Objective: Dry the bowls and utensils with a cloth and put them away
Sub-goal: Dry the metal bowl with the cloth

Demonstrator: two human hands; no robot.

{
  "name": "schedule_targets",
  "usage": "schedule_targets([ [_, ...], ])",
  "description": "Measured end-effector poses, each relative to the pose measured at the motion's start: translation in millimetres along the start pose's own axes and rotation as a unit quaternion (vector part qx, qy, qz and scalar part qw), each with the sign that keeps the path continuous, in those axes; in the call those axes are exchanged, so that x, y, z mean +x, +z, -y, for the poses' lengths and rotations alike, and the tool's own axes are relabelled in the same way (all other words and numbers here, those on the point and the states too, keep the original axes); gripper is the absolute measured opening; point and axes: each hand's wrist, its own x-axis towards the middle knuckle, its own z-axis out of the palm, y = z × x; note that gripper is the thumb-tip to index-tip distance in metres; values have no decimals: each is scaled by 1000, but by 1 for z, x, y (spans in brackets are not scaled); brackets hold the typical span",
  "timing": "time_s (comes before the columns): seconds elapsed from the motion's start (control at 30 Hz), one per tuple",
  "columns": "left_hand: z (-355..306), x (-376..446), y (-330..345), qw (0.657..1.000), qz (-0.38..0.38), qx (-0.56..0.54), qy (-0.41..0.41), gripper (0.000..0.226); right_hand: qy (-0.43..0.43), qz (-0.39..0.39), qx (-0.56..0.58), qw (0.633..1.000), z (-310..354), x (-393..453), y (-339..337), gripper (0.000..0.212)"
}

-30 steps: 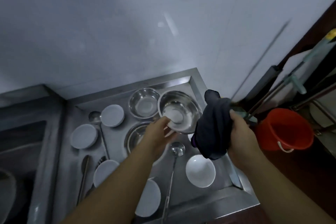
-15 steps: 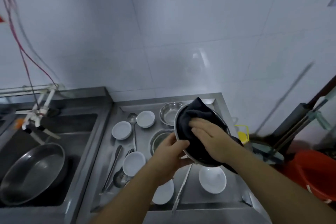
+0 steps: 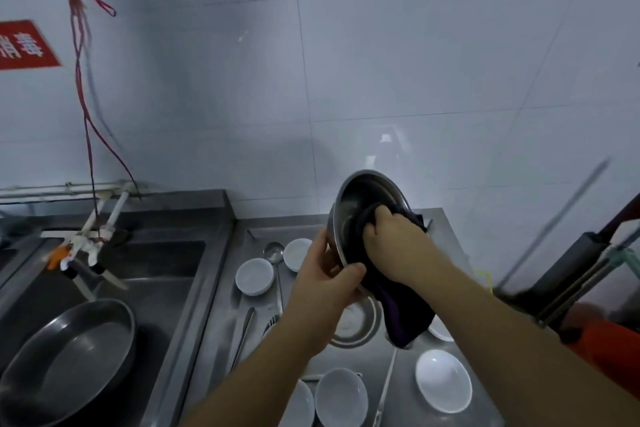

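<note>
A person's left hand holds a steel bowl tilted on edge above the stainless surface, its grip pinching the lower rim with the thumb over the inner edge and the other fingers behind the bowl. The right hand is balled inside the bowl, its grip bunched around a dark cloth pressed to the inner wall; the loose end of the cloth hangs below that grip, past the bowl's rim.

Directly beneath the two grips a second steel bowl sits on the surface, partly hidden by the left wrist. Left of the left-hand grip lie two white bowls with a steel ladle between them, and lower left, a long-handled utensil lies flat. Below the grips, toward the person, stand more white bowls, a long steel handle running between them.

Well left of the left-hand grip, a sink holds a large steel pan under white taps. Red cords hang down the white tiled wall beside a red sign.
</note>
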Motion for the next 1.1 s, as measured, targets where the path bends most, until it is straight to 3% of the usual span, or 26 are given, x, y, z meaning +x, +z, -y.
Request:
schedule_targets([
  [0.13,-2,1,-34,1000,13,2,-4,66,9,113,42,993,28,-5,7,32],
  [0.2,-6,3,-52,999,31,3,-17,62,29,160,194,967,39,-9,13,33],
  [0.27,-8,4,-66,998,50,9,-33,56,51,195,336,920,49,-16,20,30],
  [0.37,-5,4,-80,995,63,-9,-71,71,39,191,469,861,61,-23,36,25],
  [0.43,-4,6,-86,994,73,-11,-78,79,17,137,497,857,66,-21,45,23],
  [0.57,-3,7,-89,994,80,-28,-65,69,-39,16,374,927,75,-4,49,13],
  [0.67,-1,3,-85,995,74,-50,-53,60,-80,-40,138,986,74,14,45,15],
  [0.77,-2,0,-82,997,52,-54,-31,56,-68,-70,41,994,72,27,41,12],
  [0.93,-8,1,-84,999,32,-29,24,69,-16,-11,-130,991,74,19,39,28],
  [1.1,-6,-4,-90,1000,19,-1,17,86,25,62,55,996,74,-6,40,30],
])
